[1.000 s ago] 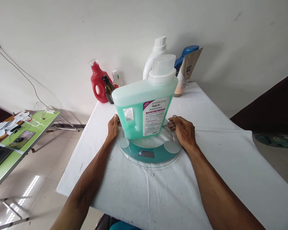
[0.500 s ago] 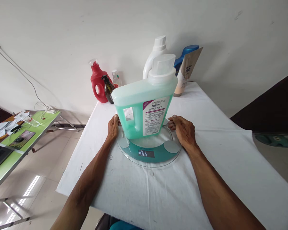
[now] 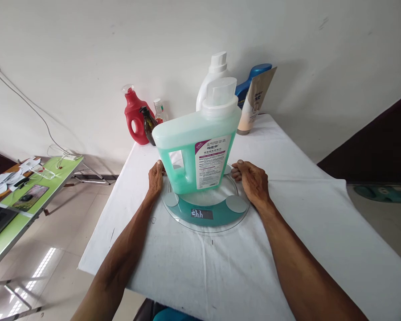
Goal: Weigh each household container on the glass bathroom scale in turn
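A jug of green liquid detergent (image 3: 183, 133) stands upright on a round glass weighing scale (image 3: 187, 211). The jug has a clear cap, a handle hole and a white and purple label. The scale's display is lit, and its digits appear upside down from here. My left hand (image 3: 156, 179) is closed at the left rim of the scale, with its thumb pointing up and the other fingers partly hidden. At the right rim my right hand (image 3: 253, 179) is closed too, its fingers curled against the glass edge. Neither hand appears to touch the jug.
Behind the jug stand a white bottle (image 3: 205, 87), a blue bottle (image 3: 257, 71) and a beige tube (image 3: 255, 102). A red jug (image 3: 135, 109), a dark pump bottle (image 3: 149, 125) and a small clear bottle (image 3: 159, 109) stand back left. White cloth covers the table (image 3: 304, 232); a green desk (image 3: 58, 176) is at left.
The whole view has shifted slightly, so everything on the table sits a little further left. Both hands stay at the scale's rim, and the jug remains on the scale.
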`<state>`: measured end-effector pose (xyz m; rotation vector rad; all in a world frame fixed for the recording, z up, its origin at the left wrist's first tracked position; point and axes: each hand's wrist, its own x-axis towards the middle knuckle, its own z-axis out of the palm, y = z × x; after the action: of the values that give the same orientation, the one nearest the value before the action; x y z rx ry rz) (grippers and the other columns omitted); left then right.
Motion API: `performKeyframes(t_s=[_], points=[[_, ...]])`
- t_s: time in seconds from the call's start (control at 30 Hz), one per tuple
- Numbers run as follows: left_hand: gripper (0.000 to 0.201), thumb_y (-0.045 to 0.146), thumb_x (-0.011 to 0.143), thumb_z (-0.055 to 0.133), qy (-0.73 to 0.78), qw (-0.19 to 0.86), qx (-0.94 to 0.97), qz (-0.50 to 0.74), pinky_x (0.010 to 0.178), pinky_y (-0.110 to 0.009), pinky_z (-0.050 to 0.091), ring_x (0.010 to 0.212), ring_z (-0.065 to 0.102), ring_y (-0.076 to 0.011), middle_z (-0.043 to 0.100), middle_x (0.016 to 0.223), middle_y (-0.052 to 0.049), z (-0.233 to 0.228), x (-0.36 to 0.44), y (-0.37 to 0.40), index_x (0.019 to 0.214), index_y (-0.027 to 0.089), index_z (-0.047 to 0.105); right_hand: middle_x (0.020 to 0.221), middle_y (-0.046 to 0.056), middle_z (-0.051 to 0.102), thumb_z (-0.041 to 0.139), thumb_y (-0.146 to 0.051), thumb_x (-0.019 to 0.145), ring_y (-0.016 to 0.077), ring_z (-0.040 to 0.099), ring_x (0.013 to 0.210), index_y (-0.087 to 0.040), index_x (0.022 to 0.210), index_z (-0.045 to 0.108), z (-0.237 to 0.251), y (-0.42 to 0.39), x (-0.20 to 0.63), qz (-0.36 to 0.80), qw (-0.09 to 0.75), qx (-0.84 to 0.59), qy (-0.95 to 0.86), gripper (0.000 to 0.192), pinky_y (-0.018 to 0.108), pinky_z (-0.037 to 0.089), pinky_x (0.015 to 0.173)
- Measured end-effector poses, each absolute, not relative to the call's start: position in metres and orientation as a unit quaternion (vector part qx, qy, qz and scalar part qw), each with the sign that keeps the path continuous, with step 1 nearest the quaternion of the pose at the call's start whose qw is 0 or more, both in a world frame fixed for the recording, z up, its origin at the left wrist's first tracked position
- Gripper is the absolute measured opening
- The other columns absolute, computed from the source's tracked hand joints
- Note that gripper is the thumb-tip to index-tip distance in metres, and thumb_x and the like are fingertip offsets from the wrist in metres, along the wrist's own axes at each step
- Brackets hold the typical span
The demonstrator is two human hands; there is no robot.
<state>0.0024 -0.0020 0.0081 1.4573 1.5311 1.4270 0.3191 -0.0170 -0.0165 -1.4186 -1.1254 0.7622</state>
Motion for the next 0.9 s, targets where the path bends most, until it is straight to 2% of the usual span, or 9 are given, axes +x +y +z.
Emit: performKeyframes(t_s=[0.23,0.4,0.53,0.6,0.67,0.8,0.9], points=[[0.084,0.095,0.099,0.041,0.541,0.292,0.484,0.623,0.09,-0.044,0.061,0.096,0.078,-0.0295,0.08,0.096,-0.015,0.033,-0.001,-0.014,0.094,0.018,0.076,0.073,0.006,0.076,0.058,-0.089,0.09,0.0235,0.069,0.067,-0.023,0.084,0.077,-0.015,-0.018,0.32,0.328,0.551,-0.597,-0.481,0.069,0.039,0.058,0.072],[0.085,0.094,0.102,0.034,0.475,0.305,0.518,0.643,0.096,-0.046,0.06,0.107,0.079,-0.0305,0.082,0.11,-0.014,0.066,0.009,-0.044,0.11,0.022,0.077,0.075,0.007,0.076,0.056,-0.09,0.089,0.0237,0.068,0.066,-0.024,0.084,0.076,-0.014,-0.018,0.32,0.327,0.547,-0.598,-0.487,0.069,0.039,0.057,0.072],[0.078,0.095,0.098,0.048,0.437,0.288,0.601,0.604,0.103,-0.048,0.059,0.119,0.076,-0.0324,0.08,0.124,-0.014,0.088,0.025,-0.058,0.114,0.023,0.075,0.076,0.007,0.077,0.056,-0.088,0.09,0.0243,0.069,0.068,-0.024,0.085,0.075,-0.016,-0.017,0.319,0.331,0.549,-0.595,-0.484,0.067,0.039,0.056,0.074],[0.074,0.093,0.097,0.055,0.426,0.281,0.613,0.603,0.1,-0.047,0.06,0.114,0.076,-0.0315,0.081,0.118,-0.014,0.098,0.034,-0.058,0.111,0.022,0.075,0.077,0.007,0.077,0.055,-0.086,0.092,0.0242,0.069,0.069,-0.025,0.084,0.074,-0.016,-0.017,0.318,0.329,0.553,-0.595,-0.483,0.065,0.039,0.055,0.074],[0.073,0.092,0.095,0.059,0.431,0.276,0.604,0.611,0.09,-0.042,0.06,0.099,0.076,-0.0289,0.079,0.1,-0.011,0.107,0.043,-0.056,0.098,0.021,0.074,0.078,0.007,0.078,0.052,-0.085,0.093,0.0239,0.069,0.07,-0.025,0.082,0.072,-0.016,-0.017,0.317,0.325,0.558,-0.592,-0.483,0.064,0.039,0.054,0.075],[0.068,0.085,0.088,0.076,0.452,0.272,0.55,0.648,0.065,-0.032,0.051,0.068,0.062,-0.0184,0.061,0.068,-0.003,0.123,0.06,-0.047,0.069,0.021,0.061,0.079,0.008,0.078,0.047,-0.084,0.095,0.023,0.069,0.07,-0.026,0.08,0.067,-0.015,-0.017,0.318,0.322,0.557,-0.58,-0.499,0.064,0.037,0.053,0.075],[0.065,0.079,0.076,0.088,0.434,0.303,0.48,0.699,0.055,-0.027,0.042,0.056,0.048,-0.0118,0.05,0.061,0.003,0.132,0.073,-0.041,0.069,0.021,0.059,0.077,0.007,0.077,0.042,-0.085,0.097,0.0231,0.069,0.07,-0.028,0.077,0.063,-0.015,-0.016,0.318,0.319,0.56,-0.574,-0.505,0.064,0.036,0.052,0.072]])
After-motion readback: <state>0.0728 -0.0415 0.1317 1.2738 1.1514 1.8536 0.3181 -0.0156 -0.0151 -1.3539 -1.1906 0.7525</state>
